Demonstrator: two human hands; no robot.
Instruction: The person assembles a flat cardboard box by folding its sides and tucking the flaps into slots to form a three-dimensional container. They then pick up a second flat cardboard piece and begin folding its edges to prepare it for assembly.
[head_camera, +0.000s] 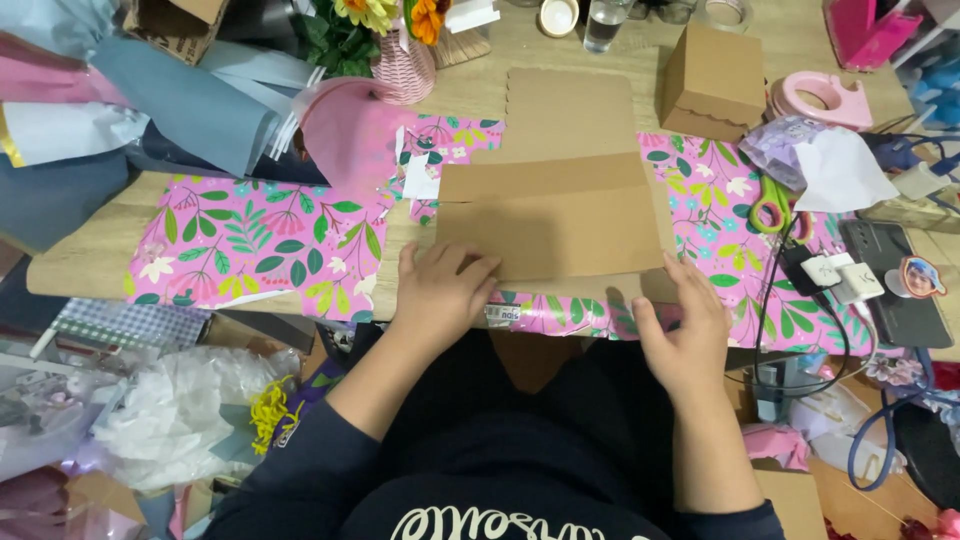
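A flat brown cardboard piece (560, 190), folded across its middle, lies on pink floral wrapping paper (250, 235) spread over a wooden table (85, 255). My left hand (440, 293) presses flat on the cardboard's near left corner, fingers apart. My right hand (682, 325) rests at the near right corner, its fingers touching the cardboard's lower edge where it overhangs the table. Neither hand grips anything that I can see.
A closed brown box (712, 82) stands at the back right beside a pink tape dispenser (828, 98). Green-handled scissors (770, 205), chargers with cables (830, 275), a pink flower basket (405, 70), a glass (605, 22) and rolled coloured papers (180, 105) crowd the table.
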